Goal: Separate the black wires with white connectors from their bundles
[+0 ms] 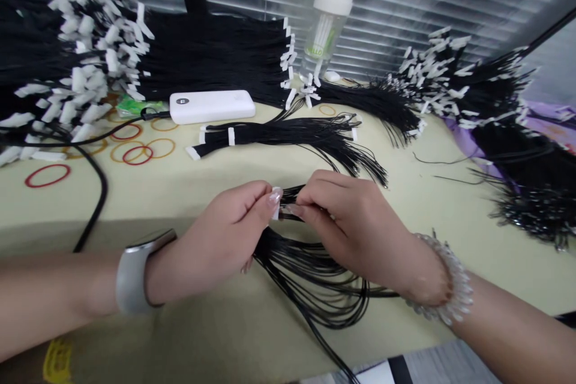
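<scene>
A white connector (pixel 276 204) is pinched between the thumb and fingers of my left hand (pixel 216 240), with thin black wires running from it to the right. My right hand (pixel 355 228) is closed in a pinch on those black wires (pixel 290 195), just right of the connector. Below both hands a looped bundle of black cables (pixel 315 276) hangs from under my left hand toward the table's front edge. Behind the hands lies a smaller black wire bundle (pixel 279 134) with white connectors at its left end.
Large stacks of black cables (pixel 216 54) with white ends line the back. Also there are a white power bank (pixel 212 107), a clear bottle (pixel 324 36) and red and yellow rubber bands (pixel 47 176). More cables (pixel 531 180) lie at right on the table (pixel 459 216).
</scene>
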Tool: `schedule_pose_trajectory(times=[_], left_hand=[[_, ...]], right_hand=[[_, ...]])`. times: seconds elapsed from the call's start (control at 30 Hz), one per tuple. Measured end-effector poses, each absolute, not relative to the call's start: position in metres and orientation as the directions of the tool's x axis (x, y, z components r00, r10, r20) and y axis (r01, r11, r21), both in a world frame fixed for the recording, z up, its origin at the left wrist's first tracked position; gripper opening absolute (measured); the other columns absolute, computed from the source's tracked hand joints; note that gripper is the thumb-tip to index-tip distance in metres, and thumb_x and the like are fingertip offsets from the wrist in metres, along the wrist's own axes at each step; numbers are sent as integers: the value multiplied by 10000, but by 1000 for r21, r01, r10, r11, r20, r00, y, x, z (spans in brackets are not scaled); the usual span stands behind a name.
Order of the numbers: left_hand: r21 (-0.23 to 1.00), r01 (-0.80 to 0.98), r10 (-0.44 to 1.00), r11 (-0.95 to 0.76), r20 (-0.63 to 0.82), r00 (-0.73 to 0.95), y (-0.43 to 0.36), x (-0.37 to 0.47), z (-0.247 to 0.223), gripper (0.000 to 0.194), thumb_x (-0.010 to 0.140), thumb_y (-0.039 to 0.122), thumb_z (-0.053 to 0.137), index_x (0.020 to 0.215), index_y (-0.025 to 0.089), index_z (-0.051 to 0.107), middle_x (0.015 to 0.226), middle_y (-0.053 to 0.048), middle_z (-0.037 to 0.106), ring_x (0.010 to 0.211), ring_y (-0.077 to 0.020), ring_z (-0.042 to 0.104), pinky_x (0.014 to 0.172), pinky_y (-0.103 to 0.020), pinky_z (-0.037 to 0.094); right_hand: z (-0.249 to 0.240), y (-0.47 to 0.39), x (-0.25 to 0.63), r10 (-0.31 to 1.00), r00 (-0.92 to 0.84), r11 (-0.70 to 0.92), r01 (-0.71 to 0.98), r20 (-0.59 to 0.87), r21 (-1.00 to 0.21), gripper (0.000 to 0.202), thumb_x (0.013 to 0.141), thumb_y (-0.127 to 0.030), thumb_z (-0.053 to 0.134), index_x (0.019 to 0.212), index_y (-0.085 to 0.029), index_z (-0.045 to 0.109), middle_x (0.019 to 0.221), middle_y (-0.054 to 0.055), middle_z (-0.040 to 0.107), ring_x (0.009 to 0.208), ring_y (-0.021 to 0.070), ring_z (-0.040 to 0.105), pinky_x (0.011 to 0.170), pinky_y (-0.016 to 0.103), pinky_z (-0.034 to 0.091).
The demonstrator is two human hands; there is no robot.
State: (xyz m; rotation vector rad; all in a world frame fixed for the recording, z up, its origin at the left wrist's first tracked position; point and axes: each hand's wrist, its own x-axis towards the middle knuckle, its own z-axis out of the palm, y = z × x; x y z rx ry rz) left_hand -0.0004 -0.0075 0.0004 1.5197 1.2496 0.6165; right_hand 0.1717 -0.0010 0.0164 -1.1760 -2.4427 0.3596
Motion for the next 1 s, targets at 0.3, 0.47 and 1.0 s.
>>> schedule_pose_trajectory(times=[0.3,0.47,1.0], left_hand=[[919,393,919,46,-193,343,-7,-1,0,310,817,421,314,610,196,365,458,69,348,347,-63,389,337,-160,317],[914,403,914,45,-201,353,-8,-2,-1,315,827,431,301,626,197,366,473,69,353,365,-58,388,349,-155,321],[913,408,915,26,-186,357,-5,-1,-3,324,825,441,304,629,192,374,469,71,351,366,-53,386,335,-140,328]], right_hand=[[20,1,175,782,-559,620,652,277,-436,121,794,-142,448,690,-131,510,664,-3,465,619,66,389,563,200,290],[19,1,173,781,-570,618,646,255,-449,125,801,-151,436,705,-133,515,678,1,469,635,71,393,574,203,292],[13,4,170,735,-588,677,620,337,-396,106,797,-148,471,699,-134,512,676,-17,476,618,46,405,562,163,309]])
